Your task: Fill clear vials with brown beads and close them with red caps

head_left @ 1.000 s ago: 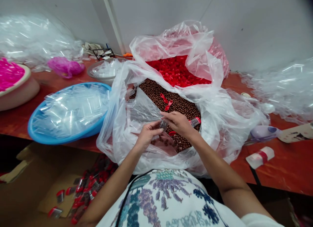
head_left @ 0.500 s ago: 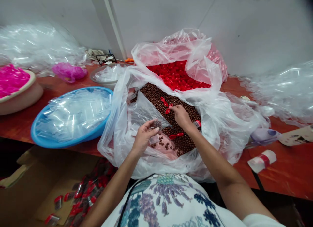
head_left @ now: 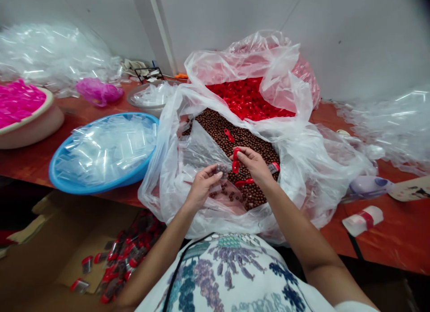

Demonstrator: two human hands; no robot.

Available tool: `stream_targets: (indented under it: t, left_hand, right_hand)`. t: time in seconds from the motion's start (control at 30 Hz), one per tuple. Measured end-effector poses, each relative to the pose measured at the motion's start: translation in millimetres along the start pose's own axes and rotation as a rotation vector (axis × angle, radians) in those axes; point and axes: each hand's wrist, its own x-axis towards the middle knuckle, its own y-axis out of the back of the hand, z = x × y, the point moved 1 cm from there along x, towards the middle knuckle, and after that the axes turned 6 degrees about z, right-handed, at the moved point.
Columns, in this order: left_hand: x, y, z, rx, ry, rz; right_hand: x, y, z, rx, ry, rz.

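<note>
My left hand (head_left: 202, 185) pinches a small clear plastic tube (head_left: 222, 169) with brown balls inside. Just to its right, my right hand (head_left: 255, 168) grips a red hinged cap (head_left: 235, 163) between thumb and fingertips, apart from the tube. Both hands are above a pile of small brown balls (head_left: 213, 124) in a clear plastic bag (head_left: 161, 164). On the balls lie another red cap (head_left: 229, 135), a red piece (head_left: 244, 182) below my right hand, and a red-topped tube (head_left: 274, 167) beside my right wrist.
Behind stands a bag of red caps (head_left: 242, 97). To the left are a blue basin (head_left: 55, 177) of clear tubes and a pale basin (head_left: 40, 124) of pink pieces. A cardboard box (head_left: 67, 267) below holds several filled tubes. A purple device (head_left: 369, 186) lies right.
My right hand has lifted a red cap off the balls and brought it nearer the tube. My left hand still holds the tube. The camera view has shifted slightly.
</note>
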Motion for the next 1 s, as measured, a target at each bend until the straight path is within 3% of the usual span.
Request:
stream_targets:
  t: [0.17, 0.3, 0.57, 0.73, 0.87, 1.0]
  left_hand:
    - [-4.1, -2.9, -8.5, 0.107, 0.013, -0.058]
    - [-7.3, -6.5, -11.8, 0.117, -0.01, -0.079]
    - [-11.1, -11.6, -7.7, 0.132, -0.018, -0.124]
    - [-12.3, -7.6, -9.8, 0.212, -0.05, -0.126]
    - [-14.5, -9.2, -10.8, 0.271, -0.073, -0.124]
    - [-17.3, -16.4, -9.4, 0.338, -0.095, -0.083]
  right_hand:
    - [-14.8, 2.5, -1.1, 0.205, -0.081, 0.132]
    - [-25.8, 5.2, 3.5, 0.127, 0.077, 0.206]
    - [-53.9, 11.6, 8.1, -0.312, 0.353, -0.077]
    - [-59.5, 22.0, 10.7, -0.458, 0.543, -0.085]
    - [-65.4, 21.9, 8.4, -0.554, 0.575, -0.118]
    - [-70.8, 13.7, 11.9, -0.63, 0.59, -0.045]
